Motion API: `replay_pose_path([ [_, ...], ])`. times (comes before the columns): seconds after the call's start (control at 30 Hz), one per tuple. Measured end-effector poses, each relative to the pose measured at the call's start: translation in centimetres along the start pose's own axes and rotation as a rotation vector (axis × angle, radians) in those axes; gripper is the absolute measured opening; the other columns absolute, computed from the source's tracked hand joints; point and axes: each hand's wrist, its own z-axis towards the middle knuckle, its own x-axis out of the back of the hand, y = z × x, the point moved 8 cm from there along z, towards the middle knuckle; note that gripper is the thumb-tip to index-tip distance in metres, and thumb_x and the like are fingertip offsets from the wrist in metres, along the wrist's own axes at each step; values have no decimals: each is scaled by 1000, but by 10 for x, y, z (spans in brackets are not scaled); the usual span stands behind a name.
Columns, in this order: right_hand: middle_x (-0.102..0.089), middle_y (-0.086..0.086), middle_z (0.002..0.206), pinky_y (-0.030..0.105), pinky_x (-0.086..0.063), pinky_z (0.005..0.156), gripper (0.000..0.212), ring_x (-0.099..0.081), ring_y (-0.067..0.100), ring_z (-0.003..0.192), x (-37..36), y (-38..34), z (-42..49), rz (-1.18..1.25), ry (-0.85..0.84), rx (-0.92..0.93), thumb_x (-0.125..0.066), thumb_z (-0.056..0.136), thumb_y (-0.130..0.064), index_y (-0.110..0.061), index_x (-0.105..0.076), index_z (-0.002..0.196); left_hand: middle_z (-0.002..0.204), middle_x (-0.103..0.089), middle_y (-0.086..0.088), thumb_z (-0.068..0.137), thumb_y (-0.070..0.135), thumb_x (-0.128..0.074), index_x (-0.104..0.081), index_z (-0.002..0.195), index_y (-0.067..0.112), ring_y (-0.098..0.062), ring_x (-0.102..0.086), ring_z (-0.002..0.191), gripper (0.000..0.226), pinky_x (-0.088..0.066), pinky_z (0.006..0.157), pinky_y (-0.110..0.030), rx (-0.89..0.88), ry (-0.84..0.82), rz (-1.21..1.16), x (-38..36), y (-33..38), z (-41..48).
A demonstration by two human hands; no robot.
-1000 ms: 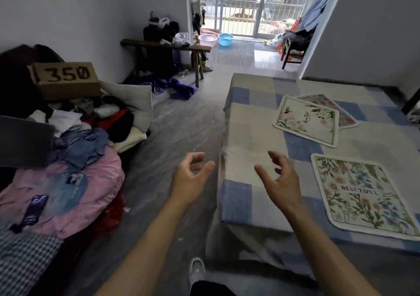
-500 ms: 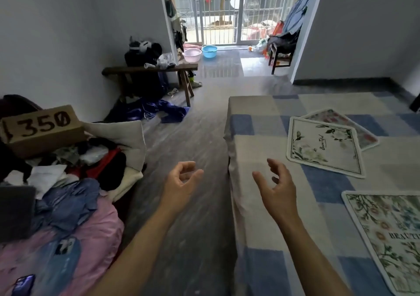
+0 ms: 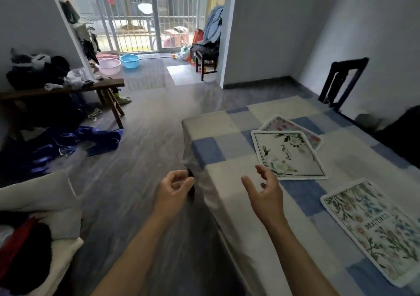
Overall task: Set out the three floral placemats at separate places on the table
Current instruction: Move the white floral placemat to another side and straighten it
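- Beside the table (image 3: pixel 216 132)'s left edge, left hand (image 3: pixel 172 191) hangs loosely curled, empty.
- Right hand (image 3: pixel 266 193), relaxed and empty, hovers near white placemat (image 3: pixel 288 154), which overlaps pink placemat (image 3: pixel 284 124).

A wooden bench (image 3: pixel 68 89) is standing by the left wall, with dark bags (image 3: pixel 38 68) heaped on top of it. A blue cloth (image 3: pixel 68 143) is lying crumpled on the floor just in front of the bench. Farther back, a pink basin (image 3: pixel 109 66) and a blue basin (image 3: pixel 129 60) are sitting just beside each other near the barred door (image 3: pixel 136 18). To their right, a small chair (image 3: pixel 205 65) is carrying draped clothes. A dark chair (image 3: pixel 343 79) is standing at the far right, and a heap of clothes (image 3: pixel 34 239) is lying near left.
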Motion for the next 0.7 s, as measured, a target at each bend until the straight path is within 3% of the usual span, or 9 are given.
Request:
replay_pose_path([
  [0.1, -55, -8, 129, 35, -44, 101, 49, -51, 12, 120, -8, -18, 14, -52, 85, -10, -67, 83, -46, -30, -51, 127, 103, -68, -9, 89, 17, -67, -62, 114, 6, -17, -65, 93, 27, -57, 82, -39, -50, -95, -29, 6, 12, 48],
  [0.2, -55, -7, 130, 33, -42, 101, 50, -49, 11, 121, -6, -23, 20, -117, 145, -23, -68, 83, -44, -29, -51, 127, 100, -70, -9, 90, 16, -66, -64, 110, 6, -12, -66, 83, 22, -57, 69, -24, -69, -191, -47, -3, 12, 84],
  [0.3, -55, -6, 129, 34, -43, 102, 48, -50, 13, 122, 3, -21, 28, -150, 216, -54, -69, 84, -41, -29, -51, 127, 98, -71, -8, 87, 18, -69, -66, 102, 15, -21, -69, 89, 15, -57, 74, -34, -62, -296, -63, -23, 0, 107],
  [0.4, -57, -5, 127, 36, -46, 103, 46, -52, 13, 120, 3, -6, 43, -135, 278, -112, -70, 84, -38, -28, -52, 125, 98, -72, -4, 85, 21, -72, -65, 97, 24, -19, -69, 92, 14, -56, 75, -34, -16, -384, -38, -41, -16, 134],
  [0.5, -56, -5, 127, 38, -45, 103, 49, -51, 14, 120, -9, 13, 66, -147, 310, -158, -70, 84, -39, -25, -52, 127, 96, -72, -6, 86, 20, -71, -66, 99, 20, -20, -68, 89, 14, -58, 75, -38, -3, -402, 3, -53, -26, 167],
  [0.6, -57, -1, 125, 44, -47, 100, 49, -53, 19, 117, -9, 34, 96, -99, 384, -211, -71, 83, -40, -23, -52, 125, 89, -71, -5, 87, 16, -70, -66, 97, 16, -20, -67, 81, 11, -54, 67, -30, -26, -425, 78, -75, -20, 203],
  [0.7, -57, 4, 122, 48, -50, 96, 51, -55, 23, 114, 6, 51, 126, -99, 468, -268, -71, 83, -41, -19, -53, 125, 92, -70, -2, 87, 18, -69, -66, 99, 18, -17, -66, 86, 12, -55, 79, -33, -53, -482, 184, -108, -2, 231],
])
